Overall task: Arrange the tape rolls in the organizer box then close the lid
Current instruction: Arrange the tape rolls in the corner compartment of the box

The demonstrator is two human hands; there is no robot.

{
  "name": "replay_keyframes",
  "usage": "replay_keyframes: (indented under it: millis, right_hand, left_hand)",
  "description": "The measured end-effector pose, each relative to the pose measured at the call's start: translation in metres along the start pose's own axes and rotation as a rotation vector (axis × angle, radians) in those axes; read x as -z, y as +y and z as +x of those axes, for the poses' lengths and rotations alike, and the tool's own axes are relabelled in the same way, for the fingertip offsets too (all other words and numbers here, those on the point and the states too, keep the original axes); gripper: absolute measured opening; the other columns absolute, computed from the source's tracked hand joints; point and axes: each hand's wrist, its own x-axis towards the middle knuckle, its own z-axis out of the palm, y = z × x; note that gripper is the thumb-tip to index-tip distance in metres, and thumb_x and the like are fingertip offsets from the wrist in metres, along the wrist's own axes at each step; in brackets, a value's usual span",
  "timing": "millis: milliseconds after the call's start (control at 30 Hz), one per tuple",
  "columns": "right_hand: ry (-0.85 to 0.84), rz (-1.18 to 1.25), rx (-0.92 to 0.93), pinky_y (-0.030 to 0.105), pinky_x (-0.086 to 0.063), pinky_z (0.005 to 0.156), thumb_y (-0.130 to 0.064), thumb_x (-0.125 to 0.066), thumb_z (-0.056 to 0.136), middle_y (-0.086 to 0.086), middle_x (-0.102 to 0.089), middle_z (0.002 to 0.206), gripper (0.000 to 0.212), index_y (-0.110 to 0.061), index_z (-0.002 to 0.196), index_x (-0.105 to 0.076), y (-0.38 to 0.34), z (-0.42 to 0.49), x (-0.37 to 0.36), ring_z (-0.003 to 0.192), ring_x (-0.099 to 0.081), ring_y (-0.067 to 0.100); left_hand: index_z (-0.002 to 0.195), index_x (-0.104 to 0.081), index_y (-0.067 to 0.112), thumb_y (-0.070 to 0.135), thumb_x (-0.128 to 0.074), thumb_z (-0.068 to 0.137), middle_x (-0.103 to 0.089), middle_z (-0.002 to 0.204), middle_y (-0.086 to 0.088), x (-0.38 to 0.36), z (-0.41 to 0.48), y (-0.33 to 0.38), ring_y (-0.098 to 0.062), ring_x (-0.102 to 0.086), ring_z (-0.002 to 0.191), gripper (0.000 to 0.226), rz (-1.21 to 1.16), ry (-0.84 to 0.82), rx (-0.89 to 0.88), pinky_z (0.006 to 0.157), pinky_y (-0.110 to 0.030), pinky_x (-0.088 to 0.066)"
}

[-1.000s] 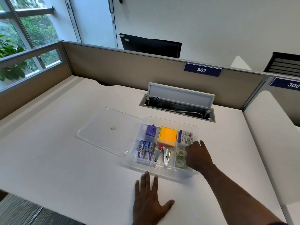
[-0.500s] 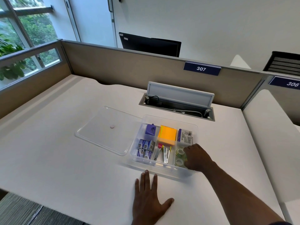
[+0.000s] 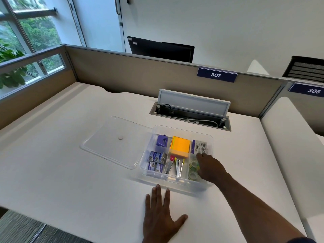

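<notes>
Two tape rolls point(image 3: 193, 170) lie in the front right compartment of the clear organizer box point(image 3: 211, 137), one behind the other, so the pair runs front to back along that narrow compartment; each seems to lie flat with its hole facing up. The right hand point(image 3: 211, 168) reaches into the same compartment from the right, knuckles up, fingers curled down beside the rolls and covering their right edge. Whether its grip closes on a roll cannot be told, since the fingertips are hidden under the hand. The left hand point(image 3: 162, 219) lies flat on the white table point(image 3: 61, 172), palm down, fingers spread and pointing toward the box's front wall, holding nothing. The box sits with its long axis across the table, left to right. Its other compartments hold a purple sharpener-like item point(image 3: 162, 141), orange sticky notes point(image 3: 180, 146), small staple boxes point(image 3: 157, 161), a stapler point(image 3: 178, 168) and a printed packet point(image 3: 200, 146). The clear lid point(image 3: 112, 142) lies flat on the table just left of the box, touching or slightly overlapping its left rim.
</notes>
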Motion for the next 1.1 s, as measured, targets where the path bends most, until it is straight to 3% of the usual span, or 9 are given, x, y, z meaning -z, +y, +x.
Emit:
replay_keyframes:
  millis: [233, 400, 533, 633, 733, 867, 1100]
  right_hand:
    - [-0.012, 0.303, -0.172, 0.038, -0.051, 0.089, -0.026, -0.068, 0.079, 0.017, -0.055, 0.12, 0.047, -0.008, 0.12, -0.052, -0.01, 0.002, 0.005, 0.107, -0.058, 0.033]
    - [-0.071, 0.413, -0.312, 0.033, -0.053, 0.087, -0.027, -0.068, 0.077, 0.017, -0.061, 0.123, 0.049, -0.005, 0.12, -0.056, -0.021, 0.003, 0.005, 0.109, -0.062, 0.031]
    - [-0.111, 0.47, -0.334, 0.028, -0.051, 0.083, -0.025, -0.069, 0.077, 0.015, -0.064, 0.119, 0.048, -0.003, 0.118, -0.056, -0.026, 0.004, 0.003, 0.106, -0.063, 0.029]
    - [-0.147, 0.468, -0.342, 0.03, -0.051, 0.089, -0.029, -0.07, 0.078, 0.016, -0.063, 0.121, 0.051, -0.002, 0.119, -0.055, -0.029, 0.003, 0.002, 0.109, -0.061, 0.029]
    - [-0.152, 0.466, -0.343, 0.03, -0.051, 0.088, -0.03, -0.071, 0.077, 0.015, -0.063, 0.12, 0.053, -0.002, 0.118, -0.054, -0.03, 0.001, -0.001, 0.108, -0.062, 0.028]
    - [-0.14, 0.467, -0.31, 0.031, -0.053, 0.089, -0.026, -0.074, 0.076, 0.014, -0.064, 0.119, 0.054, -0.004, 0.12, -0.052, -0.033, -0.003, -0.006, 0.107, -0.063, 0.027]
    - [-0.138, 0.413, -0.284, 0.034, -0.054, 0.089, -0.028, -0.071, 0.076, 0.013, -0.065, 0.118, 0.051, -0.006, 0.118, -0.053, -0.034, -0.004, -0.006, 0.108, -0.063, 0.029]
  left_hand:
    - [0.136, -0.05, 0.019, 0.091, -0.034, 0.066, -0.037, 0.148, -0.017, -0.005, -0.002, -0.002, -0.021, 0.009, 0.144, 0.102, 0.023, 0.112, -0.005, 0.111, -0.044, 0.001]
    - [0.137, -0.049, 0.018, 0.091, -0.033, 0.067, -0.036, 0.149, -0.018, -0.009, -0.002, -0.004, -0.019, 0.019, 0.144, 0.102, 0.025, 0.139, 0.0, 0.112, -0.045, 0.0]
    - [0.137, -0.05, 0.018, 0.091, -0.033, 0.067, -0.039, 0.148, -0.019, -0.01, -0.001, -0.005, -0.021, 0.006, 0.143, 0.102, 0.014, 0.14, 0.0, 0.111, -0.046, -0.002]
    - [0.137, -0.05, 0.018, 0.09, -0.033, 0.067, -0.036, 0.149, -0.018, -0.01, -0.001, -0.005, -0.02, 0.014, 0.145, 0.101, 0.003, 0.144, -0.006, 0.112, -0.045, -0.001]
    - [0.137, -0.049, 0.019, 0.09, -0.033, 0.067, -0.032, 0.15, -0.018, -0.01, -0.001, -0.005, -0.023, 0.01, 0.145, 0.101, -0.006, 0.132, -0.012, 0.112, -0.045, -0.001]
    - [0.135, -0.052, 0.018, 0.09, -0.034, 0.067, -0.038, 0.148, -0.019, -0.008, -0.001, -0.005, -0.031, -0.016, 0.139, 0.101, 0.001, 0.085, -0.012, 0.111, -0.046, -0.002]
    - [0.136, -0.051, 0.018, 0.091, -0.033, 0.068, -0.039, 0.148, -0.018, -0.007, -0.002, -0.004, -0.026, -0.01, 0.141, 0.101, -0.008, 0.08, -0.019, 0.111, -0.045, -0.001]
